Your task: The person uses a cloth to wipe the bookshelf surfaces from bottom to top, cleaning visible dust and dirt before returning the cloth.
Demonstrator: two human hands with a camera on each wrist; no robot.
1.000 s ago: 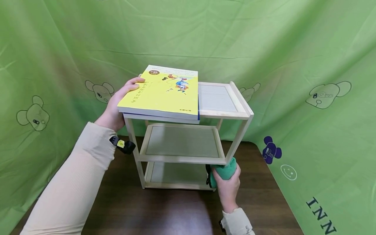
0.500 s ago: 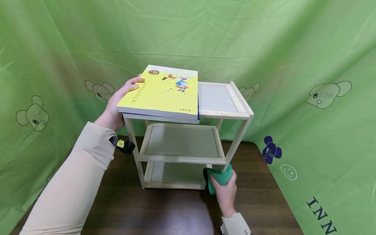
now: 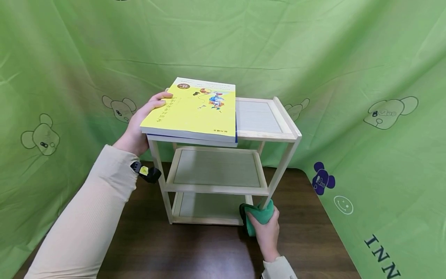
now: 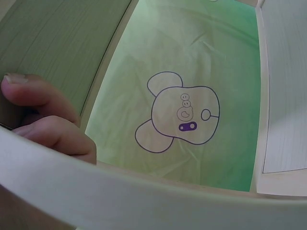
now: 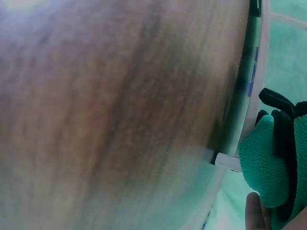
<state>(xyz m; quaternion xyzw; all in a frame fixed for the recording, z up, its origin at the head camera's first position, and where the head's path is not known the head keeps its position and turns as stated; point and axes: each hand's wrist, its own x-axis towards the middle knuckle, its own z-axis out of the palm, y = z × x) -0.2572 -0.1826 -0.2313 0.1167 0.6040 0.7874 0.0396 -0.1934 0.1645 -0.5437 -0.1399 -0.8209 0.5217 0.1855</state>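
Left hand: gripping rack — I'd hold it steady
Right hand: grasping green cloth — I'd wipe the leg evenly

A dark brown wood-grain bench carries a pale, three-tier rectangular wooden shelf. On its top tier, toward the left, a yellow-covered paperback book lies flat over a blue-edged book.
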